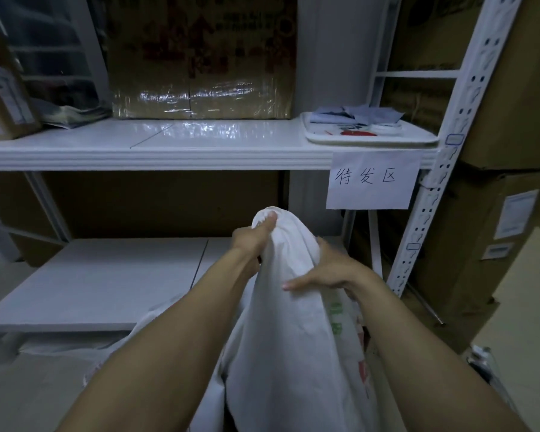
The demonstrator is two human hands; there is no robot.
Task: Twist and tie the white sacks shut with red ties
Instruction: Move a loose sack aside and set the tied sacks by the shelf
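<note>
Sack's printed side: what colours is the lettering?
Green higher up, red lower down, on the white sack; head view.

White sack (281, 322): woven fabric, recorded as matt and creased.
Upper shelf board (169, 135): white, glossy finish, reflections were noted.
Cardboard box (200, 57): brown, was seen wrapped in shiny clear film.
Slotted upright (443, 169): white-painted metal.
Paper sign (371, 182): matt.
Tray (418, 139): smooth white plastic.
Stacked cartons (468, 244): matt brown cardboard.
</note>
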